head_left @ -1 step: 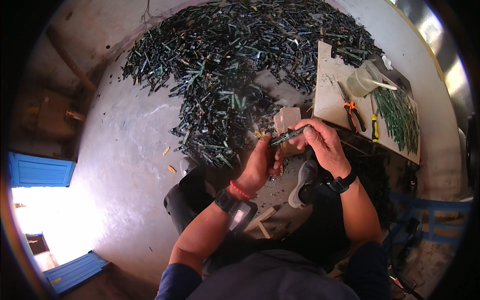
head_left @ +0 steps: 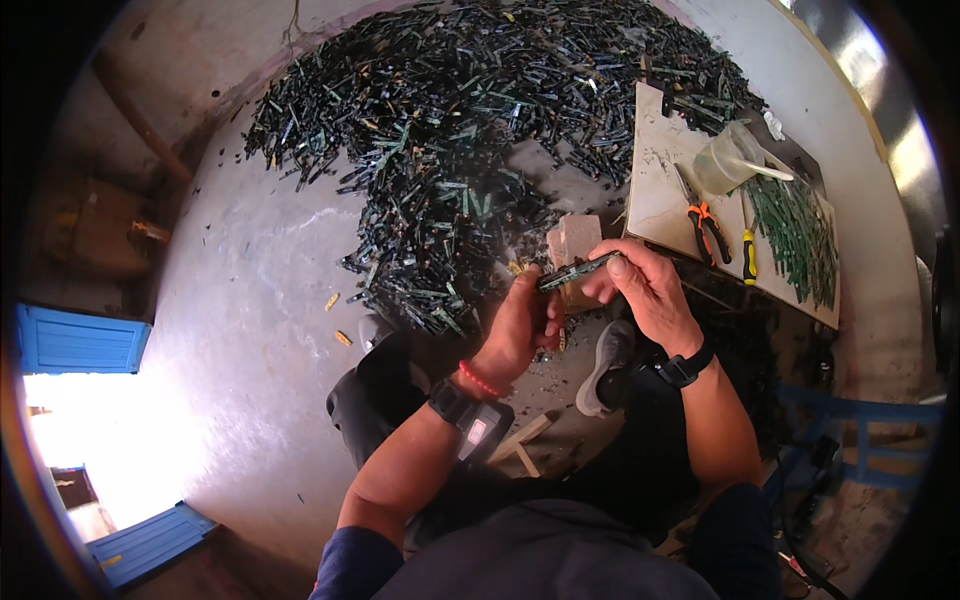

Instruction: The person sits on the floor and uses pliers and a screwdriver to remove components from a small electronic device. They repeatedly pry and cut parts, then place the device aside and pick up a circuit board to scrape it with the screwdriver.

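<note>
1. Left hand: nearly closed, thumb and fingers pinching the lower-left end of a dark strip; the remaining fingers curl loosely beneath.
2. Right hand: partly closed, thumb and forefinger pinching the strip's upper-right end, other fingers bent and less fully visible.
3. The strip lies between the two hands, slightly tilted, in front of the person and above the floor. Its fine detail is too small to tell.
4. Handling, in this inspector's judgement: support both ends evenly, keep the pinch light, and turn the strip by the fingertips rather than twisting it. Edges may be sharp, so bare fingers should stay off them.
5. Just beyond the strip, pale blocks stand near the right hand; whether the strip touches them cannot be told.
6. To the right, the bench bears orange-and-black pliers, a yellow-and-black hand tool, a translucent cup and loose green strips.
7. Farthest out, a broad pile of dark strips covers much of the floor.
</note>
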Demonstrator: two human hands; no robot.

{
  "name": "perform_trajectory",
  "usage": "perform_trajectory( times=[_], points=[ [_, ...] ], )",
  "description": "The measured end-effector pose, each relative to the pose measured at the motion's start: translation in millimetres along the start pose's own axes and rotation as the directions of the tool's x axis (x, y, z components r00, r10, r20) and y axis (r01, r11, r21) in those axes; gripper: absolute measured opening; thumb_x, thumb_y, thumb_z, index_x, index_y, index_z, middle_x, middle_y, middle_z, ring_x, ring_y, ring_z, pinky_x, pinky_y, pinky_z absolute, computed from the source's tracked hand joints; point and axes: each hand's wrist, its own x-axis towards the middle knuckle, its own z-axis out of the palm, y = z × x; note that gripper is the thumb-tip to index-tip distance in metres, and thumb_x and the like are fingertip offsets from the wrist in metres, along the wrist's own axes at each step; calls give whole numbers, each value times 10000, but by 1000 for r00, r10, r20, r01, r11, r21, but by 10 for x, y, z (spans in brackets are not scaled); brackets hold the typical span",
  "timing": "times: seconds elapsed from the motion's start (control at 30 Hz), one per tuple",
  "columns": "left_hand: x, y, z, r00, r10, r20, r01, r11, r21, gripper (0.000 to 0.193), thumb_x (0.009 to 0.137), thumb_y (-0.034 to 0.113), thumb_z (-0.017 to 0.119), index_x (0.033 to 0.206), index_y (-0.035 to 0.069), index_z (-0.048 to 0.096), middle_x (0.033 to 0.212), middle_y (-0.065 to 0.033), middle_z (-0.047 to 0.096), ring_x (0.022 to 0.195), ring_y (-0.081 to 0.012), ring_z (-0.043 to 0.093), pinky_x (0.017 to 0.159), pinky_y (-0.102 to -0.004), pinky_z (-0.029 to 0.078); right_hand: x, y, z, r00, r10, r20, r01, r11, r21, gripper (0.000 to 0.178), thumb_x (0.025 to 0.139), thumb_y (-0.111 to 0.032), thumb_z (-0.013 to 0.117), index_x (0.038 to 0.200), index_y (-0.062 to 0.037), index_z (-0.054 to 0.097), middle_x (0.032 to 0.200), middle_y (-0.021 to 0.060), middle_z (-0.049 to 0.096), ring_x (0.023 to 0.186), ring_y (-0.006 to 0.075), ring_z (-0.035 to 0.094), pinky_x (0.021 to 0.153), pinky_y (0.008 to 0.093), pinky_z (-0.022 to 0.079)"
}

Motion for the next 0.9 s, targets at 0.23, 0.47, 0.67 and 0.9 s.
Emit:
perform_trajectory(
  times=[0.23, 0.47, 0.67, 0.9],
  points=[
    [-4, 64, 35, 993, 116, 31, -118, 990, 72, 563, 917, 598, 361, 645, 114, 448, 504, -15, 403, 438, -151, 333, 479, -290, 298, -75, -17, -82, 998, 60, -19, -51, 949, 310, 291, 957, -223, 492, 1050, 32, 598, 838, 100, 642, 701, 140, 594, 660, 261, 485],
    [-33, 134, 15, 978, 204, 43, -208, 973, 98, 492, 915, 550, 432, 726, 101, 496, 524, -24, 440, 449, -132, 360, 466, -270, 288, -55, -32, -154, 998, 53, -28, -46, 976, 214, 274, 935, -119, 467, 1109, 48, 596, 867, 102, 663, 773, 129, 619, 742, 255, 502],
    [-63, 153, 60, 974, 221, 57, -226, 968, 107, 436, 909, 488, 479, 829, 64, 547, 539, -25, 458, 453, -128, 363, 463, -269, 288, -29, 27, -183, 994, 68, -81, -47, 972, 228, 286, 920, -59, 427, 1136, 44, 582, 855, 104, 666, 787, 124, 620, 767, 252, 505],
    [-75, 157, 77, 974, 206, 94, -213, 975, 70, 425, 895, 484, 498, 840, 66, 554, 538, -27, 454, 455, -130, 360, 462, -271, 281, 0, 63, -176, 984, 157, -85, -127, 951, 283, 299, 911, -59, 397, 1137, 14, 577, 828, 90, 658, 745, 118, 624, 717, 239, 498]
  ],
)
